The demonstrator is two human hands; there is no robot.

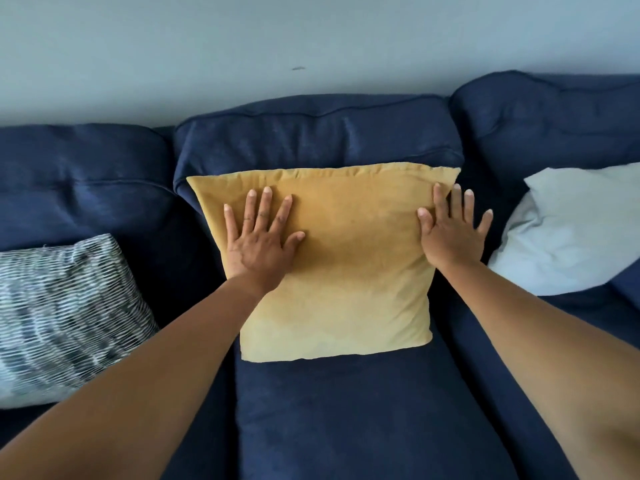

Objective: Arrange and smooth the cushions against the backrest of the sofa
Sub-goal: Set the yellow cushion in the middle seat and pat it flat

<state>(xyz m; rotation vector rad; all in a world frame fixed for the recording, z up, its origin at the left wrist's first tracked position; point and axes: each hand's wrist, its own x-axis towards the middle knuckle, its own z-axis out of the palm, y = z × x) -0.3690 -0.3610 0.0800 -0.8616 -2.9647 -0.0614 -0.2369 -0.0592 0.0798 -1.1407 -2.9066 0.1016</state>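
Note:
A mustard-yellow cushion (349, 265) leans upright against the middle backrest (311, 133) of a navy sofa. My left hand (259, 237) lies flat on the cushion's upper left face, fingers spread. My right hand (450, 233) rests with fingers apart at the cushion's upper right edge, partly over the edge. Neither hand grips anything. A grey-and-white patterned cushion (65, 313) lies on the left seat. A pale blue-white cushion (571, 230) leans at the right backrest.
The navy seat cushion (363, 417) stretches toward me below the yellow cushion. A pale wall (277, 39) rises behind the sofa. The left backrest (76, 168) and right backrest (554, 116) flank the middle one.

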